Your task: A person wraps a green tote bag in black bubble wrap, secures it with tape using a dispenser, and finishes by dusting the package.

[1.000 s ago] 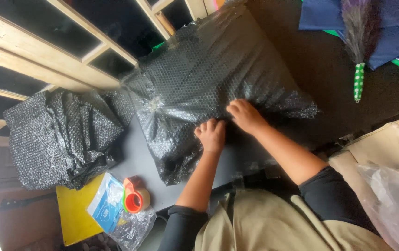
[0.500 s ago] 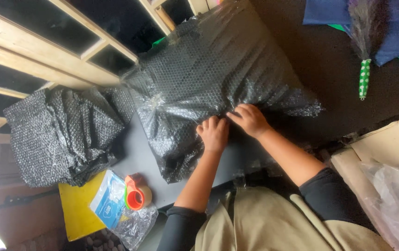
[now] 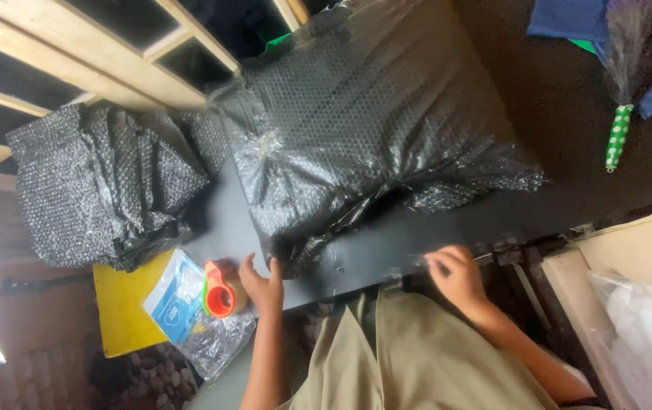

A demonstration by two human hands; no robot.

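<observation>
Fingers of the left hand [image 3: 261,285] curl onto the orange tape dispenser [image 3: 222,289] beside the big black bubble-wrapped parcel [image 3: 364,129] on the dark table [image 3: 387,250], right hand [image 3: 456,277] pinching something unclear at the table's near edge.

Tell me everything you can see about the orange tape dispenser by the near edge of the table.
The tape dispenser is a small handheld one with a bright orange plastic body and a green edge, carrying a roll of brownish tape. It lies on its side at the near left edge of the dark table, partly on a clear plastic bag with a blue printed insert, beside a yellow board. The left hand is on its right side, fingers curled against the roll. The bubble-wrapped bundles lie apart from it.
</observation>
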